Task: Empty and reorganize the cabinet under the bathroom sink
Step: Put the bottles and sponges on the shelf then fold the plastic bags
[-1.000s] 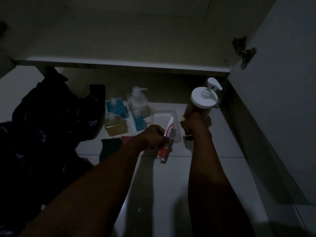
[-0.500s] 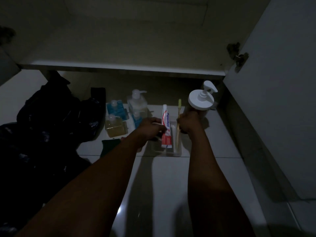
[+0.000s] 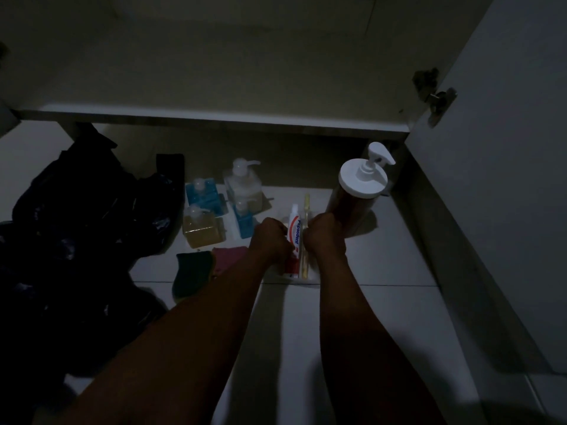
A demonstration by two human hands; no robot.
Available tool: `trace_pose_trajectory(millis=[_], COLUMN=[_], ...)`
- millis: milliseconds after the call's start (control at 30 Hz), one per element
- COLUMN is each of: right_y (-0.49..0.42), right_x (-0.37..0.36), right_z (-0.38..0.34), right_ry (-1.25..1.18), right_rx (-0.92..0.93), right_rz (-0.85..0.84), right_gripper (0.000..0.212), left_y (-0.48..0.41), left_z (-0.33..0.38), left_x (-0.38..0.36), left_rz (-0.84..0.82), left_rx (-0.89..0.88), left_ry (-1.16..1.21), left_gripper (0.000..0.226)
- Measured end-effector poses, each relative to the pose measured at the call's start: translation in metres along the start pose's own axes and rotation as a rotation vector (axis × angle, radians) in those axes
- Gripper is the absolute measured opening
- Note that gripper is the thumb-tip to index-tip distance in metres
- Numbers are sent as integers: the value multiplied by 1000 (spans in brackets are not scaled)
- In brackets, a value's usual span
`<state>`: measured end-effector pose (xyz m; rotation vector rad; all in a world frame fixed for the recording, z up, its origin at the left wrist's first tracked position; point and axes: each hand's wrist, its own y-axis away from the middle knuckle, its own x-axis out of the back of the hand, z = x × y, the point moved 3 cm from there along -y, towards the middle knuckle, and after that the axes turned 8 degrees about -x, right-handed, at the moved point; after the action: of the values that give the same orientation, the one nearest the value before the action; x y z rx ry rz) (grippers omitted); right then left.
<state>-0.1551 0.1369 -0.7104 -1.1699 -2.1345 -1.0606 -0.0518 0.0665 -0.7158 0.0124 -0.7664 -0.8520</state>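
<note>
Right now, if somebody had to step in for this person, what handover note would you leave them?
Left hand: curled on the left side of the clear tray.
Right hand: curled on the tray's right side.
Things: the toothpaste and toothbrush lie in the tray on the floor tiles. The large pump bottle stands just right of it, and the small pump bottles stand to its left.
Done: the items are out in front of the cabinet, and the tray is loaded.
Left: probably set the tray and bottles back inside, in order.
</note>
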Motion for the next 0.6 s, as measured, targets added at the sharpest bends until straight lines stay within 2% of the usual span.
trace_pose_trajectory(millis=[133, 233, 333, 600], right_y=[-1, -2, -3, -6], right_x=[-6, -7, -7, -9], right_z=[1, 1, 1, 1], right_ry=[32, 34, 12, 33], right_rx=[-8, -5, -10, 16], right_rz=[52, 51, 32, 39], right_gripper=[11, 12, 22, 13], left_y=[-6, -7, -5, -1], left_z=[0, 2, 5, 10], left_x=[-2, -4, -5, -3], left_rz=[12, 33, 94, 118], left_rx=[17, -32, -89, -149], left_ry=[-114, -247, -354, -444], left_gripper=[48, 34, 27, 38])
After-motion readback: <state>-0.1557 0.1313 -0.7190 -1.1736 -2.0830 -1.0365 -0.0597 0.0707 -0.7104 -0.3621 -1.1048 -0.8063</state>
